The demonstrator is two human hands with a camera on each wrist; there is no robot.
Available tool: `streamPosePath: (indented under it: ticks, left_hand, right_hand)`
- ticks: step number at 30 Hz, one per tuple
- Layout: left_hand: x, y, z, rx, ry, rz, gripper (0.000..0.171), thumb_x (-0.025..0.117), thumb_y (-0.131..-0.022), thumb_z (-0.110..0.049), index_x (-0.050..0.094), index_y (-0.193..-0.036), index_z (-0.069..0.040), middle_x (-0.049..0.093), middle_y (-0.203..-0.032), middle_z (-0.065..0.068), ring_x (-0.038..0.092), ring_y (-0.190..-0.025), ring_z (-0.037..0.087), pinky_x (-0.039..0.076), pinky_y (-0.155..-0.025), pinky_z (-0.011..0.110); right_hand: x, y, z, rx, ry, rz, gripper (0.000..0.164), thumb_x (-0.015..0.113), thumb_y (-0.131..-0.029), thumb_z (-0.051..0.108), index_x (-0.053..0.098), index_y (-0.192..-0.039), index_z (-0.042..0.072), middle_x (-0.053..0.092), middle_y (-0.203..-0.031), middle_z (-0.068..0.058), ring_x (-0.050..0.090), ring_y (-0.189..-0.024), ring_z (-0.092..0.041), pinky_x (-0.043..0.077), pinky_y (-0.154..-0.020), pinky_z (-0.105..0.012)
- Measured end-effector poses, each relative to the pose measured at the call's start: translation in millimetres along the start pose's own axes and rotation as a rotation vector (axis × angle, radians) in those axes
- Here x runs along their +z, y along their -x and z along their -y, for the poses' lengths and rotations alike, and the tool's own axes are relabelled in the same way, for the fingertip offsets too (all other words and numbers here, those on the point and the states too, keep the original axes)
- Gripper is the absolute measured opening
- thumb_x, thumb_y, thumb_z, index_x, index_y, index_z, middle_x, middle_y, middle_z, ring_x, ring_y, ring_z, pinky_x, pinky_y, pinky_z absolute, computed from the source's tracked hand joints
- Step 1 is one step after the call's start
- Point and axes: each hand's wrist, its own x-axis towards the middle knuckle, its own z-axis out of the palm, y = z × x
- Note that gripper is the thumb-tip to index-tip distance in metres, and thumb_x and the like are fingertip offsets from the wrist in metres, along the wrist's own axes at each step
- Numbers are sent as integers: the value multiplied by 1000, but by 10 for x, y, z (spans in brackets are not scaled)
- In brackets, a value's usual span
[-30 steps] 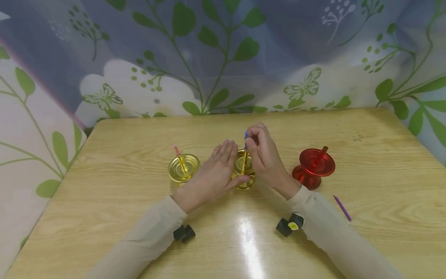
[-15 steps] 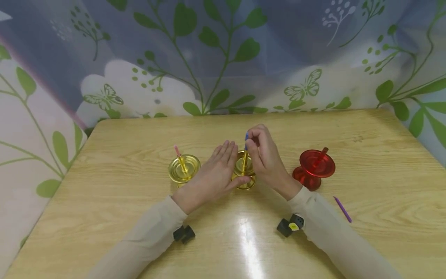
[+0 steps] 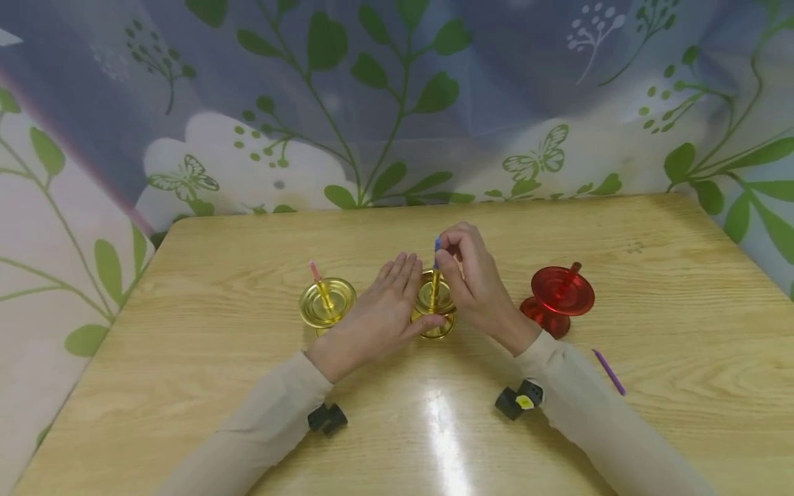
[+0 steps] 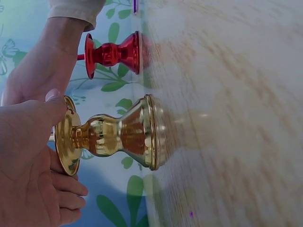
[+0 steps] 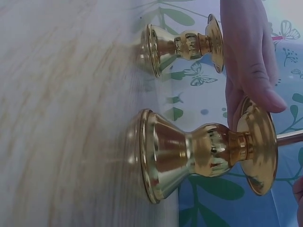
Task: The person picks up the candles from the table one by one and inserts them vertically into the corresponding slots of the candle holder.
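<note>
A blue candle (image 3: pixel 437 256) stands upright at the top of the gold tube of the middle candlestick (image 3: pixel 435 296). My right hand (image 3: pixel 480 293) pinches this candle between thumb and fingertips. With straight fingers, my left hand (image 3: pixel 381 313) rests along the left side of the candlestick's dish, its thumb reaching across the near side. In the left wrist view, that thumb lies at the rim of the gold candlestick (image 4: pixel 104 135), the fingers past the rim's other side. The candlestick's base is on the table in both wrist views.
A second gold candlestick (image 3: pixel 335 310) with a pink candle (image 3: pixel 315 270) stands to the left. On the right are a red candlestick (image 3: pixel 555 293) and, nearer, a purple candle (image 3: pixel 609 372) lying on the wooden table (image 3: pixel 186 386). Printed cloth (image 3: pixel 248 172) hangs behind.
Both hands keep almost the same place at the middle candlestick, the right still pinching the blue candle. The head view has shifted very slightly.
</note>
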Motion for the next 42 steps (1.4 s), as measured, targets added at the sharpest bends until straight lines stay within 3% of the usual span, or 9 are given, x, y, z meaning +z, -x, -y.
streamPosePath:
  ticks: [6,10,16,26,34,42]
  left_hand:
    - [38,-12,-20,8,9,-36,84,35,-100,-56,22,-147,13,20,-153,29,15,-145,37,14,-118,42]
    - [51,-29,-23,4,33,-28,85,34,-99,-57,20,-147,12,19,-153,29,13,-145,37,12,-118,42]
    - [8,-64,-1,-26,68,-9,85,34,-100,-57,19,-148,11,16,-155,27,9,-145,36,9,-118,42]
    - [-4,-62,-4,-24,85,-9,88,33,-98,-60,18,-149,11,15,-155,26,9,-146,35,10,-118,42]
    - [4,156,118,-66,87,-21,85,36,-99,-57,20,-147,12,16,-154,28,11,-145,37,11,-118,43]
    - [-7,32,34,5,86,-25,86,34,-99,-59,21,-148,11,17,-154,28,11,-145,36,12,-117,43]
  right_hand:
    - [-59,11,16,33,-10,2,40,36,-105,35,47,-99,-4,47,-92,-14,45,-85,-19,36,-71,-29]
    - [-87,9,6,31,-22,-16,29,43,-102,24,48,-99,-4,49,-91,-13,46,-84,-19,36,-69,-34]
    - [-110,-40,-5,5,-2,-32,16,48,-94,12,48,-98,-4,50,-90,-13,46,-83,-21,35,-72,-29]
    - [-123,-80,1,-6,7,-33,23,49,-96,19,48,-98,-3,50,-88,-13,47,-82,-22,35,-71,-27]
    - [96,-109,39,9,-45,-11,24,48,-99,23,49,-99,-2,51,-90,-11,48,-83,-22,35,-71,-28]
    - [-110,35,97,96,11,-30,20,51,-94,17,49,-98,-3,51,-91,-13,47,-83,-23,36,-70,-32]
